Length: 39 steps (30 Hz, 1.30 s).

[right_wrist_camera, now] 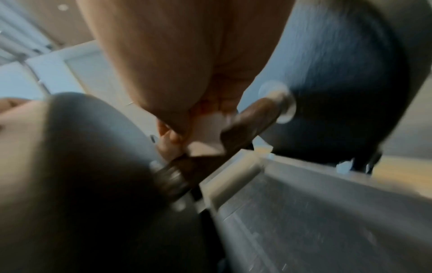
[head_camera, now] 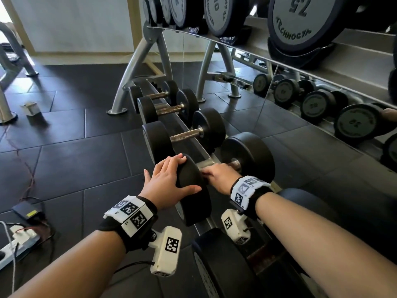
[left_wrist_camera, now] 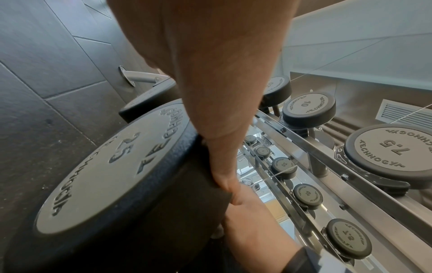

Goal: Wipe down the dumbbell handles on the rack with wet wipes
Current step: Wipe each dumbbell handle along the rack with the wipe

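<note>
right wrist view motion-blurred, handle [right_wrist_camera: 245, 127] partly hidden by right hand [right_wrist_camera: 187, 73]

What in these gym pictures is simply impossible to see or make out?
- Head view: the right hand covers most of the dumbbell handle, so the wipe is hidden.
- Right wrist view: motion blur smears the wipe; its folds and any dirt can't be told.
- Left wrist view: the left hand blocks the rest of the rack behind it.
- Head view: lettering on the small box on the floor is too small to read.
</note>
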{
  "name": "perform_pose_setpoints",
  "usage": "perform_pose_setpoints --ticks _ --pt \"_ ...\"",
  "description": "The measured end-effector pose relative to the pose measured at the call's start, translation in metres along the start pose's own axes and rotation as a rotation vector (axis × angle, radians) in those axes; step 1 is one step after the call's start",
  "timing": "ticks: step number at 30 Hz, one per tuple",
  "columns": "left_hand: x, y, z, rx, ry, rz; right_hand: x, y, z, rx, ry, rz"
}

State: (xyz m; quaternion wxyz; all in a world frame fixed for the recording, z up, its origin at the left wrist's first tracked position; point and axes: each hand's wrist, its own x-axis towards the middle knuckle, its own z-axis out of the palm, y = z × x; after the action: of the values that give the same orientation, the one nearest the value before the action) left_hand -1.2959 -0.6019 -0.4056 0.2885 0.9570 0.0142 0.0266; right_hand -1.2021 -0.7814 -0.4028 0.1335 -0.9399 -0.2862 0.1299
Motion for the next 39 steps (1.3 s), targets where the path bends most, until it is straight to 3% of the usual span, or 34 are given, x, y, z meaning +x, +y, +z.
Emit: perform_pose_setpoints --ticks 2,6,13,20,23,26,28,32,34,36,39 --pt "-0.001 0.0 -0.001 -0.001 0.0 0.002 -0.002 0.009 -0.009 0.01 0.005 0.001" --pt "0.0 -0.001 0.0 -0.014 -0.003 0.002 0.0 0.025 -0.021 -0.046 0.076 0.177" --pt "0.001 -0.003 0.001 -0.026 -0.001 0.005 -0.002 0.002 -0.011 0.057 0.0 -0.004" --pt "0.002 -0.004 0.002 -0.043 0.001 0.008 -0.006 0.037 -0.026 -0.122 0.055 0.199" --pt "0.0 -0.003 0.002 -0.035 0.004 0.007 -0.009 0.035 -0.011 0.02 0.076 0.118" --pt "0.0 -0.002 0.002 -0.037 0.014 0.005 -0.015 0.027 0.002 0.252 -0.013 0.009" --pt "0.001 -0.002 0.001 -0.034 0.013 0.003 -0.015 0.027 0.001 0.326 -0.045 0.014" --pt "0.001 -0.003 0.002 -0.045 0.022 0.001 -0.024 0.041 -0.01 0.58 0.221 0.16" --pt "0.001 -0.003 0.002 -0.043 0.025 -0.003 -0.029 0.049 -0.011 0.577 0.248 0.238" --pt "0.001 -0.003 0.003 -0.037 0.02 -0.006 -0.029 0.051 -0.006 0.479 0.176 0.295" --pt "0.002 -0.003 0.003 -0.039 0.017 -0.004 -0.03 0.044 0.005 0.421 0.117 0.287"
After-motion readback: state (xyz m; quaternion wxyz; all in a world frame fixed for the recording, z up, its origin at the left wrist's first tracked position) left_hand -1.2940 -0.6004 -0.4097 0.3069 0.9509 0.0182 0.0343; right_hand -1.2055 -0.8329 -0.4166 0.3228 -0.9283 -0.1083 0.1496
